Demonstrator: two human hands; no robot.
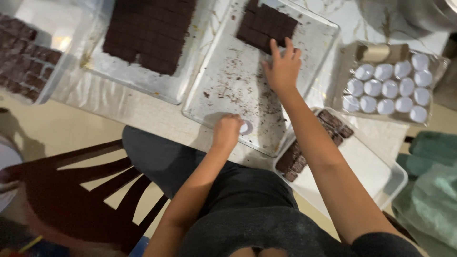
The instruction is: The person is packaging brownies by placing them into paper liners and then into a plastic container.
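Marble tabletop (143,112) carries two metal trays of cut brownies.
Right hand (283,68) spreads open on brownie slab (266,26); left hand (227,132) pinches one white paper cup (246,127).

Dim, warm light — edges perhaps slightly blurred.

Metal trays (223,90): two. White paper cups in box (388,88): fourteen. Hands (283,69): two.
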